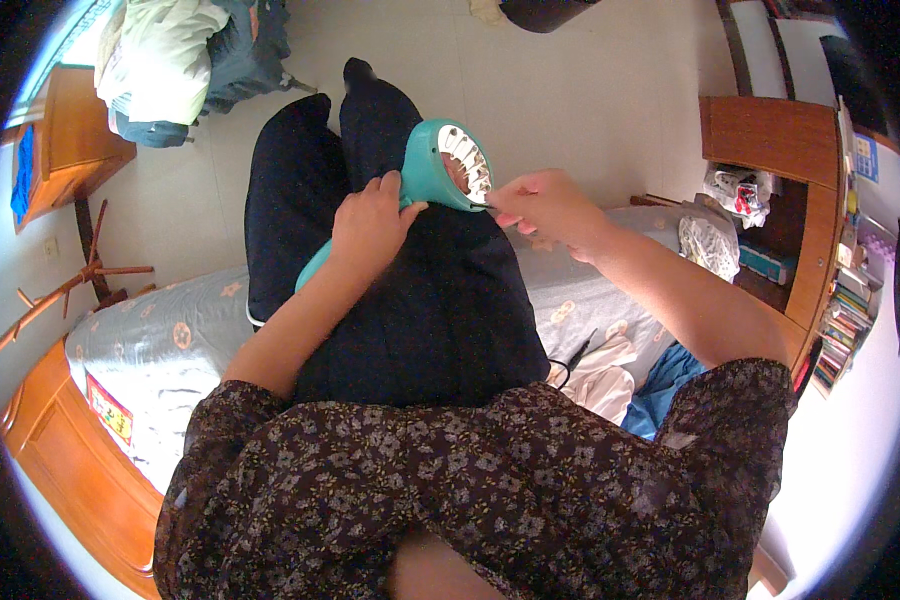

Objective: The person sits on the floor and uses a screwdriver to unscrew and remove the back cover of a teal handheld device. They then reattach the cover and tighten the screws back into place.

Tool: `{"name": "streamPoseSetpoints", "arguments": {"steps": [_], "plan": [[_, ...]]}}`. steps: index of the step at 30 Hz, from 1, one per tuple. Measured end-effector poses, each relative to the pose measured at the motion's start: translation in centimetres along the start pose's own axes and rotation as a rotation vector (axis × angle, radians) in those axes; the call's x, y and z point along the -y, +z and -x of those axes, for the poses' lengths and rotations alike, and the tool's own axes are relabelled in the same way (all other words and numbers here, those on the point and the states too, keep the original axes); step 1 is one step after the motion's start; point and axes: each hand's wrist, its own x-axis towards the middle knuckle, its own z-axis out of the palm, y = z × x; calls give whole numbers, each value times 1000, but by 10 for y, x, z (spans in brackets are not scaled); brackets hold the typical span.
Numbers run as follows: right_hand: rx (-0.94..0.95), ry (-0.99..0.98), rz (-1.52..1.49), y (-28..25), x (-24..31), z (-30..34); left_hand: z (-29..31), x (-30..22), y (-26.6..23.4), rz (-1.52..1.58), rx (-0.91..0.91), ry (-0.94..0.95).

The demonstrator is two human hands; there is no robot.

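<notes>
A teal handheld device (422,150) with a round head rests over my lap, its head tilted toward the right. Inside the head's open face, a white toothed or ribbed part surrounds a brownish middle. My left hand (370,220) is closed around the neck just below the head. The teal handle reappears past my left wrist. At the right rim of the head is my right hand (545,208), its fingers pinched on a thin dark tool (481,206) whose tip touches or nearly touches the rim. Most of that tool is hidden by the fingers, so its kind is unclear.
I sit on a bed with a grey patterned cover (195,325). Pale and blue cloths (670,385) and a black cable (575,362) lie at my right. Beyond stands a wooden cabinet (765,140) with bags. A wooden coat stand (90,270) and heaped clothes (160,60) are left.
</notes>
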Motion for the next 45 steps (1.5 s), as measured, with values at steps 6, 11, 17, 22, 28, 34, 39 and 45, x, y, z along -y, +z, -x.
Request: {"name": "streamPoseSetpoints", "arguments": {"steps": [6,11,17,22,28,34,39,45], "plan": [[-35,380,-526,-1,-11,6,-3,-5,-7,4,127,-43],[146,340,-485,-4,-26,-6,-2,-5,-10,10,179,-77],[-123,-19,187,14,-26,-11,-4,-3,-8,-6,187,-76],[-233,-226,496,20,-6,6,-4,-3,-9,-17,190,-73],[-230,-398,664,22,-7,9,-5,-2,-7,-13,196,-86],[-234,-403,736,24,-16,9,-4,-1,-7,-8,189,-80],[-198,-125,140,22,-36,-8,-5,-4,-9,-30,210,-85],[34,235,-147,12,-25,-15,-6,-3,-9,-44,218,-95]]}}
